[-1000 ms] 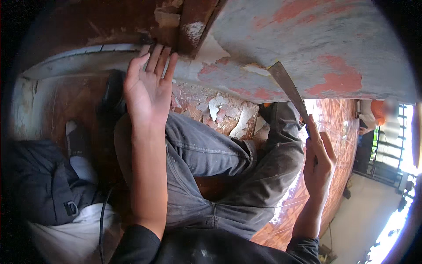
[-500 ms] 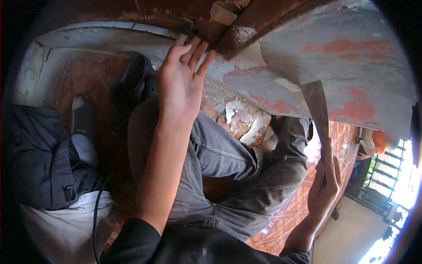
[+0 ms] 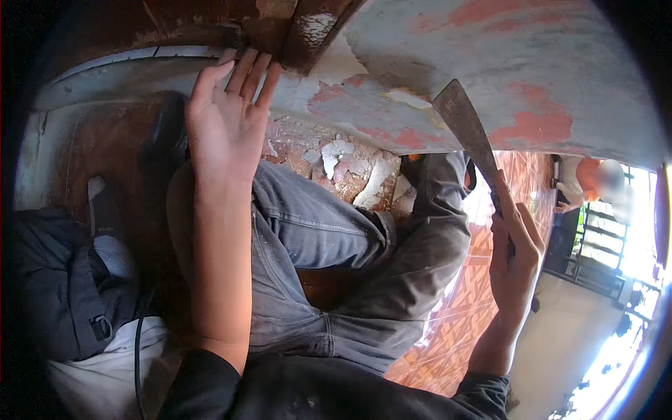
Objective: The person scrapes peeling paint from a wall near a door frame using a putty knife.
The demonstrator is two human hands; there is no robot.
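Observation:
My right hand [image 3: 516, 259] is closed around the handle of a scraper [image 3: 467, 129] with a flat, dark, worn blade that widens toward its end. The blade points up and leftward in front of a grey wall [image 3: 476, 66] with reddish patches; whether its edge touches the wall I cannot tell. Raised on the left, my left hand [image 3: 227, 133] is open and holds nothing, palm showing and fingers spread. Its fingertips are at the wall's ledge [image 3: 161, 70], close to brown wood [image 3: 280, 31]. A pale bare patch [image 3: 408, 98] shows beside the scraper's end.
Loose flakes of paint and plaster [image 3: 374, 180] lie below the wall, beyond my bent legs [image 3: 322, 217]. A dark bag [image 3: 63, 273] and a cable [image 3: 138, 357] are at the left. Patterned reddish floor tiles [image 3: 434, 357] extend right, where another person [image 3: 588, 180] is near a barred window.
My view has shifted, so the wall, legs and hands appear farther left. The scraper leans more to the left. My left hand remains raised and open; the right keeps its grip.

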